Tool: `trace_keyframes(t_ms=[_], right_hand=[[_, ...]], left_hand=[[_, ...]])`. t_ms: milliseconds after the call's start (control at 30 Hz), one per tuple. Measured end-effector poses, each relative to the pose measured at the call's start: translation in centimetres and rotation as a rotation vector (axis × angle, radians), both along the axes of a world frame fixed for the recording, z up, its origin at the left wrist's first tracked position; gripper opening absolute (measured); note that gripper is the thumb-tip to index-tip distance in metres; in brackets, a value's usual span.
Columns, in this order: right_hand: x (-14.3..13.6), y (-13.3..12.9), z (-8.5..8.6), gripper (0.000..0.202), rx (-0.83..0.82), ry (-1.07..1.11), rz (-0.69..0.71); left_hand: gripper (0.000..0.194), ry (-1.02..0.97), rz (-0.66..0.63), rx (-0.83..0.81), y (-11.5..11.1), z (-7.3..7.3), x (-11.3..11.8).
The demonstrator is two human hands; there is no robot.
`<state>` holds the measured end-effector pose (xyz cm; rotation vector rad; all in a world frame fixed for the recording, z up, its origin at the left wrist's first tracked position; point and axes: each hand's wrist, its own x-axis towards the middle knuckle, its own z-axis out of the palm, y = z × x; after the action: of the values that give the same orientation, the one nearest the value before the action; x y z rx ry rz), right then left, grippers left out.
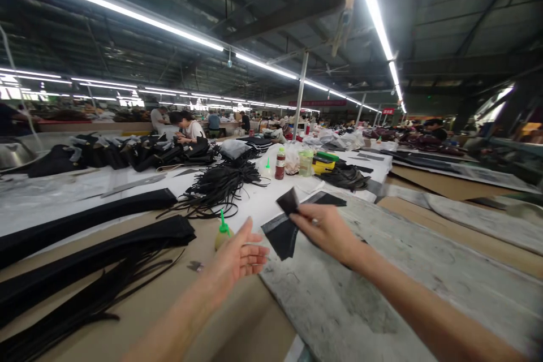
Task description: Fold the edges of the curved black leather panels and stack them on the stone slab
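Observation:
Between the thumb and fingers of my right hand [324,230] is a small dark, flat piece [288,201], raised above the work surface; it looks like leather or fabric. Below it, black cut pieces [280,236] lie at the edge of a grey, stained slab [339,294], and another dark piece [326,198] rests just behind. My left hand [241,251] hovers with its fingers apart and holds nothing. Beside it stands a glue bottle [223,232] with a green nozzle, partly covered by that hand. A small metal tool [195,266] lies on the brown board, too blurred to name.
Long black strips [97,249] and a heap of thin black straps [224,181] lie to the left. Further back stand a dark red bottle [280,164], a yellow container [323,166] and black bags [144,150]. A co-worker [193,127] sits beyond the table.

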<state>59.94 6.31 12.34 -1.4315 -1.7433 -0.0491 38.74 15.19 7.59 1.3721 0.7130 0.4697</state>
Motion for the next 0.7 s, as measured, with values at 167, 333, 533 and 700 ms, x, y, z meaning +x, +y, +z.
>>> trace_keyframes(t_ms=[167,333,533,700], right_hand=[[-13.2,2.3,-5.0,0.01,-0.098,-0.463,0.347],[-22.0,2.4,-8.8,0.01,0.035,-0.725,0.51],[-28.0,0.3,-12.0,0.009,0.08,-0.604,0.721],[-28.7,-0.9,-12.8,0.016,-0.055,-0.411,0.8]], left_hand=[[0.067,-0.024,0.19,-0.303,-1.1,-0.8,-10.2],[0.046,0.011,0.441,-0.348,-3.5,-5.3,-19.0],[0.042,0.02,0.556,-0.322,-7.2,-8.7,-26.2],[0.04,0.039,0.591,-0.295,-10.4,-8.1,-32.4]])
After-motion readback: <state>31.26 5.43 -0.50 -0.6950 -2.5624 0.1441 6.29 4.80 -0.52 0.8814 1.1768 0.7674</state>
